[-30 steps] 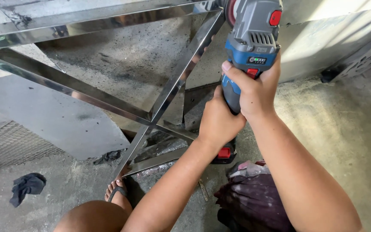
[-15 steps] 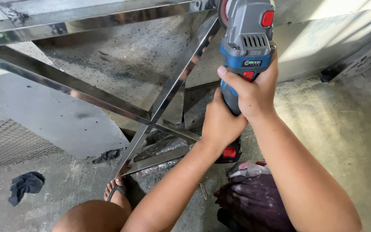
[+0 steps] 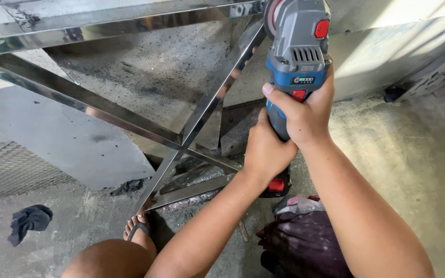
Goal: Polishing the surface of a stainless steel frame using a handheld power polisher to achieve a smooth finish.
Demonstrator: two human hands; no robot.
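I hold a blue and grey cordless angle grinder (image 3: 298, 46) with both hands. My right hand (image 3: 302, 110) wraps the body just below the grey head. My left hand (image 3: 266, 152) grips the handle lower down, near the red battery clip (image 3: 276, 184). The grinder's disc (image 3: 271, 18) sits at the top corner of a shiny stainless steel frame (image 3: 114, 15), where a diagonal bar (image 3: 207, 110) meets the top rail. Whether the disc touches the metal I cannot tell.
Crossed steel bars (image 3: 88, 105) span the frame over a rough concrete floor (image 3: 403, 154). A dark rag (image 3: 29, 221) lies at the lower left. My foot in a sandal (image 3: 140, 234) and my knee (image 3: 109, 260) are below. A dark crumpled cloth (image 3: 305, 239) lies by my arm.
The grinder and both hands have shifted slightly left and up toward the frame's top corner.
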